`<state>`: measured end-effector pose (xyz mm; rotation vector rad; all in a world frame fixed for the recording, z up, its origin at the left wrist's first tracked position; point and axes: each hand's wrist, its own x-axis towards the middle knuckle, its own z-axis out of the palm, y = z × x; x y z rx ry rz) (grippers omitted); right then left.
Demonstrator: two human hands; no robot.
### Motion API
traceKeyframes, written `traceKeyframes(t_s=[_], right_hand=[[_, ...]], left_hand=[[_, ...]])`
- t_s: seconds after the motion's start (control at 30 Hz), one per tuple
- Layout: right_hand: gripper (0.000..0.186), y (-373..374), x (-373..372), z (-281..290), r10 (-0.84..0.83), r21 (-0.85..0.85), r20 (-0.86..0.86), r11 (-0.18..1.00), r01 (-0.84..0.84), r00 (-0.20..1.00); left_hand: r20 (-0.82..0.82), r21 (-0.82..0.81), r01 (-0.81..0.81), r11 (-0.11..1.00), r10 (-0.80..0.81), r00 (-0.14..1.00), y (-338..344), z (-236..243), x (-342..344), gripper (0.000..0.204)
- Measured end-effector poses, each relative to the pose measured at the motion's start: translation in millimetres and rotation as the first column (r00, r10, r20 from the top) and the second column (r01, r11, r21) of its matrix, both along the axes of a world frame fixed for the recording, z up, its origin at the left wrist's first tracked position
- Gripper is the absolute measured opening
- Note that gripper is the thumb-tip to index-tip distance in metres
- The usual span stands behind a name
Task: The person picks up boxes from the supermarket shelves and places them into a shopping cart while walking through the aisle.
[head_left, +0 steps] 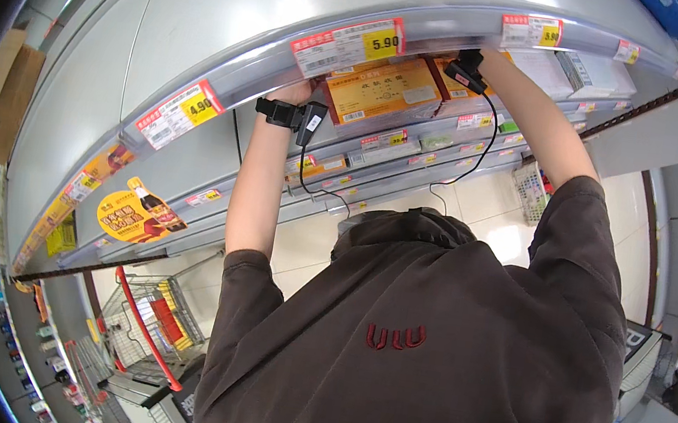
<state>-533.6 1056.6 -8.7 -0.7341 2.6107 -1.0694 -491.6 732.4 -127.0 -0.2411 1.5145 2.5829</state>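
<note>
A stack of yellow-covered receipt pads (384, 93) with reddish sides lies on the shelf under the upper shelf's front rail. My left hand (296, 92) is at the left end of this stack, its fingers hidden by the rail and the pads. On the right, my right hand (493, 59) reaches in beneath the rail, beside a second yellow pad stack (456, 81). Its fingers are out of sight too, so I cannot see what either hand holds. A black strapped device (291, 117) sits on my left wrist and another device (465, 71) on my right, each with a cable.
The curved shelf rail (439, 38) with price tags crosses above both forearms. White paper packs (601, 77) lie to the right. Lower shelves hold more goods. A shopping cart (150, 315) stands lower left, a basket (530, 192) on the floor at right, and a cardboard box (6, 104) far left.
</note>
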Motion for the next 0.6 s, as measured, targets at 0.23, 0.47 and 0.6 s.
traceKeyframes(t_s=[0.23, 0.47, 0.6], right_hand=[[0.037, 6.8, 4.2, -0.6, -0.016, -0.132, 0.015, 0.991, 0.018, 1.0], [0.034, 13.5, 9.0, 9.8, -0.021, -0.312, 0.044, 0.949, 0.034, 0.999], [0.033, 18.8, 18.6, 16.0, 0.006, -0.44, 0.06, 0.898, 0.021, 0.998]], left_hand=[[-0.095, 0.197, -0.019, 0.98, 0.038, 0.995, -28.4, 60.3, 15.3, 0.023], [0.016, 0.369, -0.144, 0.918, 0.148, 0.989, -15.3, 116.1, 73.3, 0.034], [0.092, 0.391, -0.204, 0.897, 0.183, 0.979, 15.2, 137.1, 100.0, 0.041]])
